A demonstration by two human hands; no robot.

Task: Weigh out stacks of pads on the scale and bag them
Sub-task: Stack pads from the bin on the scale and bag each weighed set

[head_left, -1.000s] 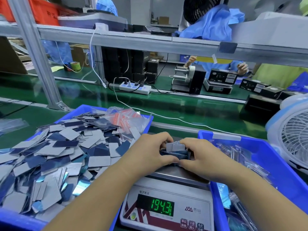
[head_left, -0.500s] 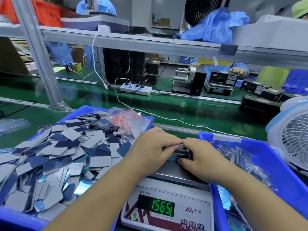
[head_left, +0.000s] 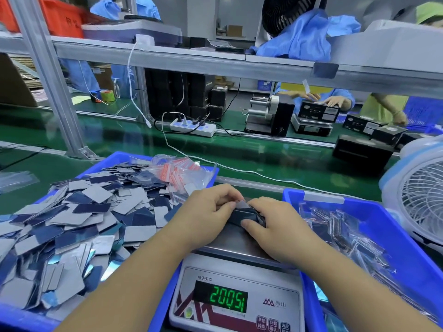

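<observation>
A small stack of dark pads [head_left: 245, 214] with a grey top lies on the steel pan of the scale [head_left: 236, 245]. My left hand [head_left: 207, 212] grips the stack from the left, fingers curled over its top edge. My right hand [head_left: 279, 221] holds it from the right, thumb on the front face. The green display [head_left: 225, 298] reads about 200.5. Loose grey and blue pads [head_left: 79, 221] fill the blue bin [head_left: 14, 318] at my left. Empty zip bags with red strips [head_left: 184, 172] lie at that bin's far corner.
A second blue bin [head_left: 398, 238] at my right holds bagged pads [head_left: 345, 231]. A white fan [head_left: 419, 195] stands at the far right. Beyond lie a green conveyor [head_left: 239, 154], a white cable, a power strip [head_left: 193, 127], and other workers behind the shelf rail.
Both hands stayed on the stack, squaring it on the pan. The grey top pad was pressed down into the stack. The reading went from 194.3 to 156.5 to about 200.5.
</observation>
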